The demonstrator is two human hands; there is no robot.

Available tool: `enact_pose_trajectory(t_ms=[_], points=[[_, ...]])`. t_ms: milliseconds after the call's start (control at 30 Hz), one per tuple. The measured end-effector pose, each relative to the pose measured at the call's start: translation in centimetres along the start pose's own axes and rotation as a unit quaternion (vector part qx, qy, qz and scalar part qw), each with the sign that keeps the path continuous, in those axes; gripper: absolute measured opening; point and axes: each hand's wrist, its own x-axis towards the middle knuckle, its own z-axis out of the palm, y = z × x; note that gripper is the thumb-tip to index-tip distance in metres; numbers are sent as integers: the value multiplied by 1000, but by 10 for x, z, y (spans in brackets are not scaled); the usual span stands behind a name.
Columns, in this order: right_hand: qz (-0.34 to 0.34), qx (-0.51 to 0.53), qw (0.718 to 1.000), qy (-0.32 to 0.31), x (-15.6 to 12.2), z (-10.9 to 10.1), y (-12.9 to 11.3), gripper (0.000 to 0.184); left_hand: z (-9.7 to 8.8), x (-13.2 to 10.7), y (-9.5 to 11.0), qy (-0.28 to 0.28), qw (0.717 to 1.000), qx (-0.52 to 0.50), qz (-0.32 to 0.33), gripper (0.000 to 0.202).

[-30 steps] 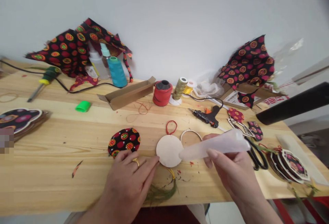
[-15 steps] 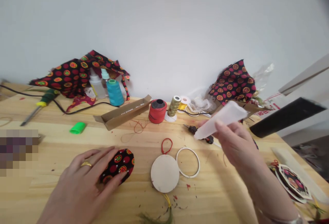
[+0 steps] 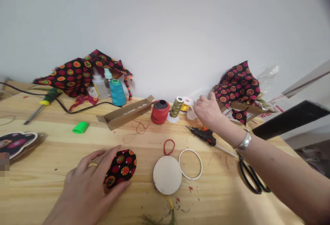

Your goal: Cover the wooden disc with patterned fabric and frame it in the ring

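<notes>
My left hand (image 3: 87, 180) rests on the table with its thumb and fingers closed round a round disc covered in black patterned fabric (image 3: 125, 168). At the back, my right hand (image 3: 207, 109) is curled over a translucent white plastic piece (image 3: 191, 113), only the end of which shows. Below that hand lies a black glue gun (image 3: 203, 135) with a glue stick at its rear. Between the hands are a pale round wooden disc (image 3: 167, 175) with a red loop (image 3: 169, 147) and a yellow-green tassel (image 3: 170, 204), and a thin white ring (image 3: 179, 164).
A red thread spool (image 3: 160, 112), gold thread spool (image 3: 177, 107), teal thread cone (image 3: 118, 93) and open cardboard box (image 3: 126, 113) line the back. Fabric (image 3: 77, 72) lies behind. A screwdriver (image 3: 38, 109) and green cap (image 3: 80, 127) sit left; black-handled scissors (image 3: 250, 178) lie under my right forearm.
My right hand has moved back and left, lowering the translucent plastic piece beside the spools. The glue gun and scissors show more fully. My left hand keeps its hold on the fabric-covered disc.
</notes>
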Motion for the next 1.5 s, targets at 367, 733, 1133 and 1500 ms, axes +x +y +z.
enact_pose_trajectory(t_ms=[367, 733, 1133, 1500], points=[[-23, -13, 999, 20, 12, 1, -7, 28, -3, 6, -17, 34, 999, -36, -15, 35], [-30, -19, 999, 34, 13, -1, -9, 31, 4, 9, -12, 23, 998, -36, -36, 24], [5, 503, 851, 149, -71, -67, -54, 26, -36, 3, 39, -5, 937, -347, -46, 9], [220, 820, 521, -83, -144, -25, -131, 18, -8, -18, 78, -149, 859, -489, -36, 38]])
